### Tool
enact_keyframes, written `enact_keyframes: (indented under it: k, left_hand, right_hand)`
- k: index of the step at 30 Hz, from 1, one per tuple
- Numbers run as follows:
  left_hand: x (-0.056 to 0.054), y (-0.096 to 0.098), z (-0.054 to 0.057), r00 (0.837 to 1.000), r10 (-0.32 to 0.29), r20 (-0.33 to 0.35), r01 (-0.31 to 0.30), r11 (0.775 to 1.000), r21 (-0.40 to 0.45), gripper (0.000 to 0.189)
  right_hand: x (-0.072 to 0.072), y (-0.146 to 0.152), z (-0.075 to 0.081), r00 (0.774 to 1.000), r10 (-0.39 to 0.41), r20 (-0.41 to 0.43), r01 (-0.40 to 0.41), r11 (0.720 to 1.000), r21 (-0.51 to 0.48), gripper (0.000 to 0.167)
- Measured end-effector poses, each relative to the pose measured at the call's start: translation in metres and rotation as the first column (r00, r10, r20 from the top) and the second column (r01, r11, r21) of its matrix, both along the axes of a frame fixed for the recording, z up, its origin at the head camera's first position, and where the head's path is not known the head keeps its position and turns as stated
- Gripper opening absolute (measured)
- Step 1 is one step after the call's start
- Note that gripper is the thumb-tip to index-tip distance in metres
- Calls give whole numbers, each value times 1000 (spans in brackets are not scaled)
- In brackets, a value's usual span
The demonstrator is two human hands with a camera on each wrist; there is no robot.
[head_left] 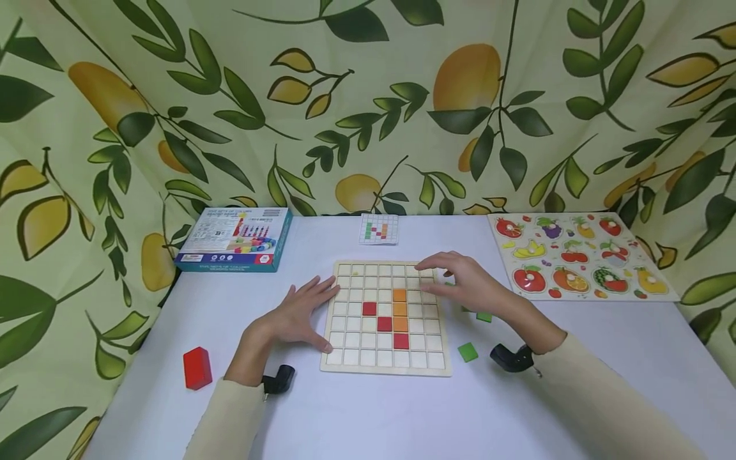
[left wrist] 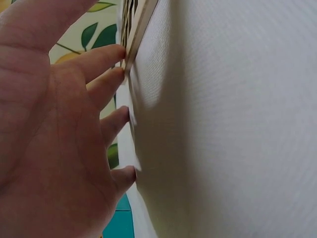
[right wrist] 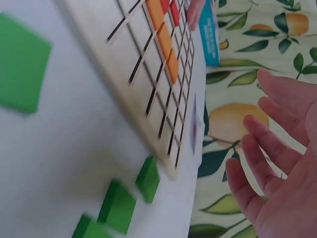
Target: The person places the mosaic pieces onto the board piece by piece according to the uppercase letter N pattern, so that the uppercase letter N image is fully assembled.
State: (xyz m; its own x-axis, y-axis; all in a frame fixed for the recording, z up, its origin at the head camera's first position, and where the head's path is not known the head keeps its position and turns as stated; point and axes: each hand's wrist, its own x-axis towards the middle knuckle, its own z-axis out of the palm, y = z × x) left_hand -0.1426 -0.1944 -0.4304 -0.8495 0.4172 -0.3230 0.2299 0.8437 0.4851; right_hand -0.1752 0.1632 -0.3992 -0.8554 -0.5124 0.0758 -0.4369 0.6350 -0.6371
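Note:
A wooden grid board point(head_left: 347, 360) lies mid-table. Three orange tiles point(head_left: 399, 310) form a column on it, with three red tiles point(head_left: 369, 309) in nearby squares. My left hand point(head_left: 296, 313) spreads along the board's left edge, its thumb near the lower left corner. Above the upper right part of the board hovers my right hand point(head_left: 468, 281); the right wrist view shows its fingers point(right wrist: 270, 144) apart and holding nothing. Several green tiles point(right wrist: 118, 207) lie loose to the board's right, one of them point(head_left: 468, 352) nearer the front. The right hand partly hides the others in the head view.
Behind the board stands a small pattern card point(head_left: 378, 229) with coloured squares. A game box point(head_left: 232, 239) lies at the back left, and a fruit puzzle board point(head_left: 581, 255) at the back right. A red block point(head_left: 197, 368) sits left of my left arm. Patterned cloth point(head_left: 368, 115) hangs behind the table.

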Motion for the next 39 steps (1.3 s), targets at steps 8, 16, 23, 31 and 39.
enact_keyframes:
  k: [8, 16, 23, 31, 39]
  left_hand:
    - [7, -11, -1, 1000, 26, -6, -26, 1000, -11, 118]
    - [5, -10, -3, 1000, 11, -13, -11, 1000, -12, 118]
    - [5, -7, 0, 1000, 2, -2, -2, 1000, 10, 119]
    - [3, -5, -1, 1000, -3, -6, 3, 1000, 9, 119]
    - [0, -3, -2, 1000, -6, -3, 6, 1000, 7, 119]
  right_hand:
    - [1, 22, -17, 999, -9, 38, 8, 999, 32, 45]
    - [2, 41, -23, 995, -50, 85, 46, 998, 43, 52]
    - [3, 52, -28, 985, -59, 162, 53, 998, 44, 56]
    - [0, 59, -35, 983, -51, 175, 44, 998, 44, 51]
    - [-13, 58, -40, 985, -33, 168, 23, 998, 61, 47]
